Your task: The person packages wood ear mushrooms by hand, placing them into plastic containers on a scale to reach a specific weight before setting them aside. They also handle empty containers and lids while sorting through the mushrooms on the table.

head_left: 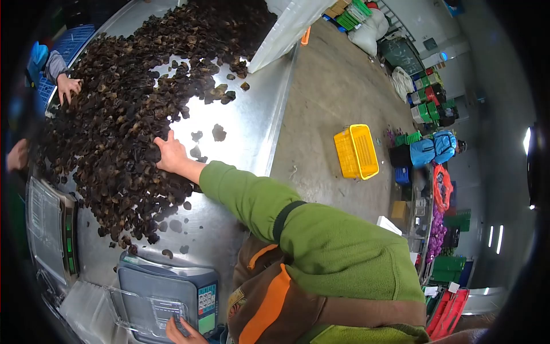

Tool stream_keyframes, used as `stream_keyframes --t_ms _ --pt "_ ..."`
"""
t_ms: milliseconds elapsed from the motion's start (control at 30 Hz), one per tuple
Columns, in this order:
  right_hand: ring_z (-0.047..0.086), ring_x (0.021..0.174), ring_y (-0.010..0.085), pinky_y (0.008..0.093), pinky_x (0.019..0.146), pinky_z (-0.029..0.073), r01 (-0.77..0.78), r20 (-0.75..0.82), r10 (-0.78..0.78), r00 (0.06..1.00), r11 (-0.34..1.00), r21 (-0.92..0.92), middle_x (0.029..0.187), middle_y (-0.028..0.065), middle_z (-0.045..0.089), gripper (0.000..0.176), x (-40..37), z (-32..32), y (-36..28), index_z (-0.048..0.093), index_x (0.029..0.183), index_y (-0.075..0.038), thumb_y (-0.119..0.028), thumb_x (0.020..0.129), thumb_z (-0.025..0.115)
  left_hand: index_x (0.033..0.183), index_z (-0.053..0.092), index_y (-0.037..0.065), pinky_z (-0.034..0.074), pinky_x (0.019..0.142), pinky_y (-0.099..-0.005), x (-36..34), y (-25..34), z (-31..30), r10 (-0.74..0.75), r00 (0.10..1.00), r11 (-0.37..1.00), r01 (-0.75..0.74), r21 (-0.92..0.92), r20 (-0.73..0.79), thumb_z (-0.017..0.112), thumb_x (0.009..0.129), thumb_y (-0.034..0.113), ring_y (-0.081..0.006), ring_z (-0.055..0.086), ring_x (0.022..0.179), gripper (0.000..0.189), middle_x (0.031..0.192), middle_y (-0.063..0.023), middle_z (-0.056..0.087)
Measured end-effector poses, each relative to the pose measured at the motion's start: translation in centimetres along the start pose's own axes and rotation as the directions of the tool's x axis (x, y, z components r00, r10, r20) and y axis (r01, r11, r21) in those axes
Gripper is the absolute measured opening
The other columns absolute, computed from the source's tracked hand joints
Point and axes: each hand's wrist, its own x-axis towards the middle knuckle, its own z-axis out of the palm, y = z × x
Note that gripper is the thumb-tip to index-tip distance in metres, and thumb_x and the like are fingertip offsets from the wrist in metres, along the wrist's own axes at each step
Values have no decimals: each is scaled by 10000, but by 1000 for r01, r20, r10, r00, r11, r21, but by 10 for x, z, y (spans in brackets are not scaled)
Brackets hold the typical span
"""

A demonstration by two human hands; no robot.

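Note:
A broad heap of dark brown, curled wood ear mushrooms [132, 114] covers much of the metal table. My right hand [172, 153], in a green sleeve, reaches into the heap's near side with its visible fingers apart; some fingertips are hidden among the pieces. At the bottom edge, my left hand [184, 333] pinches the rim of a clear plastic clamshell box [163, 309]. That box lies opened out across a grey weighing scale [134, 281], whose keypad and green display face me. Part of the left hand is cut off by the frame.
Stacked clear boxes [86, 309] stand beside the scale, near a second scale [51, 229]. A co-worker's hand [69, 89] touches the heap's far side; another person's hand [18, 155] is at the left edge. A yellow basket [358, 152] sits on the floor behind the table edge [281, 120].

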Motion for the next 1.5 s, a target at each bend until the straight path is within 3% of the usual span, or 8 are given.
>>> stream_keyframes --t_ms 367,600,767,867,1033,1233,1367,1500 --pt "637 909 214 310 857 499 -123 172 11 985 742 659 991 118 686 527 -59 -12 7 628 1128 10 -160 653 780 1175 589 -26 445 897 -429 -33 -33 8 37 999 985 -42 -166 -32 706 835 41 -347 563 1023 366 1105 -180 588" --pt "607 975 236 311 885 472 203 62 -341 938 685 699 1069 145 625 534 -137 -24 -72 597 1093 70 -178 649 760 1372 435 6 290 1090 -450 -26 -24 5 -60 987 987 37 -155 -147 837 684 183 -380 398 1291 817 1403 -203 431" --pt "608 881 156 281 796 488 533 -77 -658 749 529 660 965 60 608 355 -220 -1 -147 620 956 -3 -136 658 758 1479 219 23 232 1134 -488 -18 -19 18 -47 960 976 -14 -215 -276 907 553 354 -410 265 1379 1200 1512 -223 257" --pt "588 960 271 352 813 492 653 -132 -775 618 412 635 1047 131 568 382 -270 24 -181 613 946 -9 -141 616 753 1495 141 29 212 1142 -508 -15 -14 23 -53 931 966 -45 -256 -361 910 524 401 -424 221 1397 1293 1533 -228 202" --pt "499 1116 378 442 879 468 711 307 -842 443 539 452 1211 165 500 441 -319 41 -196 624 1018 -60 -146 604 746 1500 158 44 231 1134 -497 -7 -19 34 -171 903 933 20 -358 -394 856 618 207 -414 265 1380 1137 1518 -216 252" --pt "351 1276 440 528 1042 321 798 173 -956 236 292 528 1358 242 401 506 -317 25 -200 643 1098 -74 -209 627 770 1438 339 46 320 1082 -464 -4 -25 32 -277 909 845 75 -529 -313 775 725 114 -383 391 1308 839 1405 -202 412" --pt "515 1158 335 412 939 451 640 89 -874 478 416 646 1227 167 532 336 -268 14 -178 673 1040 -84 -179 727 746 1325 502 43 349 1064 -420 2 -36 32 -277 904 924 158 -348 -325 779 752 115 -335 436 1267 640 1341 -153 482" --pt "622 914 279 361 745 527 606 -148 -594 791 727 323 1064 126 609 206 -162 13 -91 692 958 -63 -97 754 692 1288 539 57 339 1063 -430 -2 -35 14 -282 932 910 186 -370 -227 811 721 129 -324 431 1266 632 1362 -124 480"
